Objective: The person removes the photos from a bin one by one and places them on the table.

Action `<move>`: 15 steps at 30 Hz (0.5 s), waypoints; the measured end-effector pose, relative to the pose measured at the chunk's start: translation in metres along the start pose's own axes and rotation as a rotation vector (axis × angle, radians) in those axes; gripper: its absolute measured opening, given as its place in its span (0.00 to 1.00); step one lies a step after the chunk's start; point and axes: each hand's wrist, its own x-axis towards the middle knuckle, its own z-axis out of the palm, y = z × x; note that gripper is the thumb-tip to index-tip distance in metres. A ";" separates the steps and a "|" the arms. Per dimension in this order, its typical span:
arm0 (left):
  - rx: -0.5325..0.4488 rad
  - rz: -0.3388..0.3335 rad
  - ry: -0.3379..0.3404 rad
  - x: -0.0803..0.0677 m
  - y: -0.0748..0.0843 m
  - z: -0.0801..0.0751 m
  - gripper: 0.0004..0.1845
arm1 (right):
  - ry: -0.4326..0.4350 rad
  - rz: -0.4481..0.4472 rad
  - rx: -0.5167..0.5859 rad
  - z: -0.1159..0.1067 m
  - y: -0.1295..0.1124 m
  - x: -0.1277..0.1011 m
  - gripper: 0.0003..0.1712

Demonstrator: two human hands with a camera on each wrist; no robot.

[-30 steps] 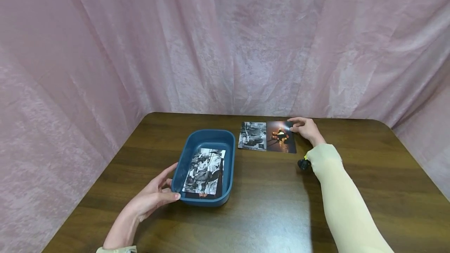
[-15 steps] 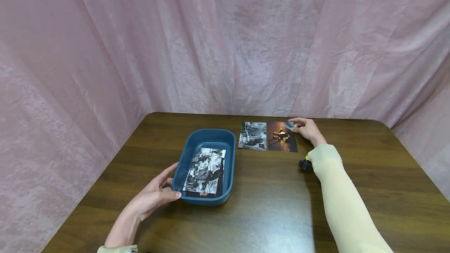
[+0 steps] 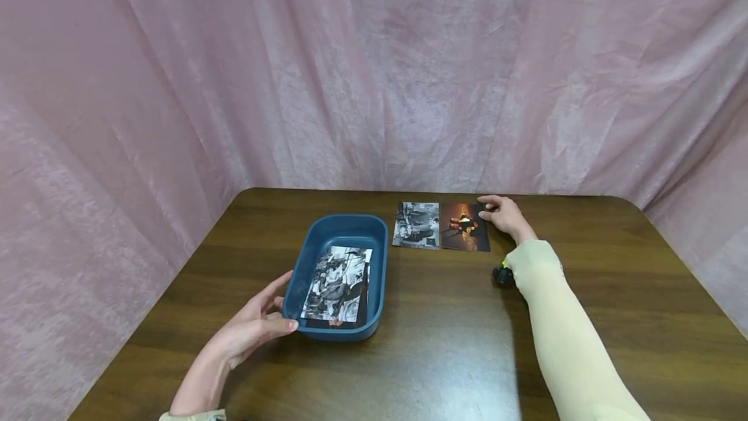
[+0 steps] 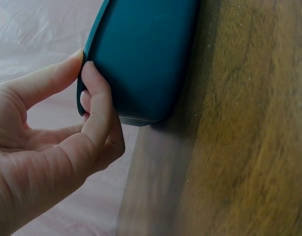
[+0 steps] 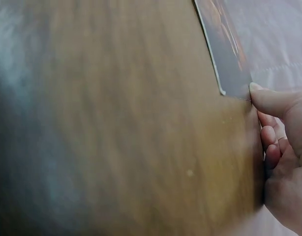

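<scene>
- We take the blue tray (image 3: 327, 239) on the brown table (image 3: 444, 343) as our landmark; a black-and-white photo (image 3: 337, 283) lies flat inside it, over a darker one.
- Our left hand (image 3: 254, 329) grips the tray's near-left corner, thumb (image 4: 99, 105) and forefinger curled round the rim, the other fingers tucked behind.
- Just beyond the tray's far-right corner lie a black-and-white print (image 3: 417, 225) and, touching its right edge, a dark orange-lit photo (image 3: 465, 227).
- Our right hand (image 3: 501, 214), right of the tray, touches that dark photo's far-right corner with a fingertip (image 5: 259, 93), the remaining fingers loosely curled; we cannot tell whether it pinches the edge.
</scene>
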 end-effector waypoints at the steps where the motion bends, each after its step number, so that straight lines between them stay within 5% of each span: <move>1: 0.001 0.000 -0.001 0.000 0.000 0.000 0.53 | 0.005 -0.001 -0.006 0.000 0.000 0.000 0.27; 10: 0.000 -0.010 0.008 0.001 -0.001 0.001 0.53 | -0.008 -0.010 0.075 -0.002 0.003 -0.003 0.29; 15: 0.007 -0.002 0.000 0.001 0.000 0.000 0.52 | 0.100 -0.017 0.143 0.000 -0.009 -0.005 0.25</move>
